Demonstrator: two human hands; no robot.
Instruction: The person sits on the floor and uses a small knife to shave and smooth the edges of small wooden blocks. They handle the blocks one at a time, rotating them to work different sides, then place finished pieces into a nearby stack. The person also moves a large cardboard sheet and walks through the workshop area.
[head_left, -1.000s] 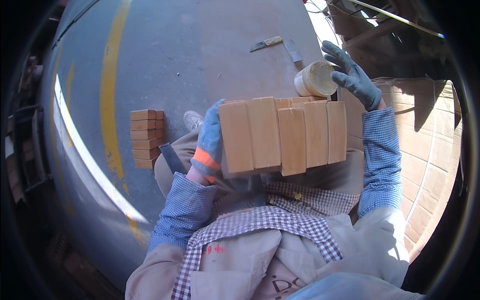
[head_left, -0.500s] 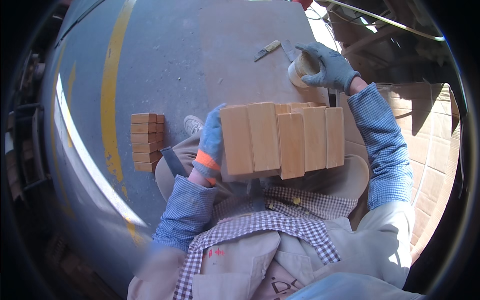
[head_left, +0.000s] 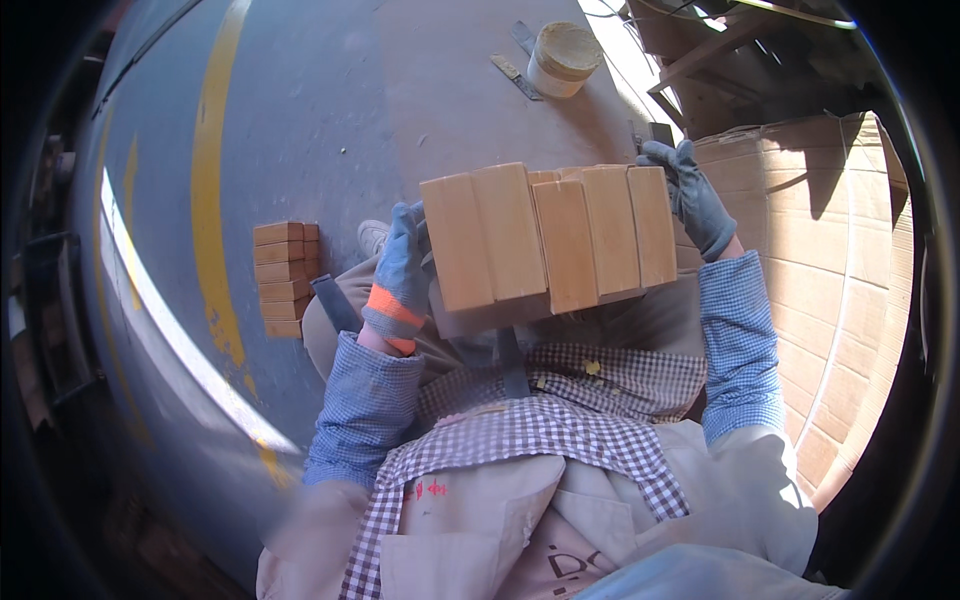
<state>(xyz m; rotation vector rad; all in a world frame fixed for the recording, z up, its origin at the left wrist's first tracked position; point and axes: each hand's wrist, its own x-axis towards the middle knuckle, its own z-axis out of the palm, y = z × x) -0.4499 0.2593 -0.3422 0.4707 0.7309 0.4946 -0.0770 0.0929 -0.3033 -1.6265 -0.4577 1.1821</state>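
Blocks (head_left: 568, 240) sit against half-curled left hand (head_left: 398, 258), beside loosely bent right hand (head_left: 698, 203).

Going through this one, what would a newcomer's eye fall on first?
Probably the row of wood-coloured blocks at the centre, between the gloved left hand and the gloved right hand. Next, the white tub beyond them, near the top edge. Then the smaller stack of blocks at left, beside the yellow stripe on the floor.
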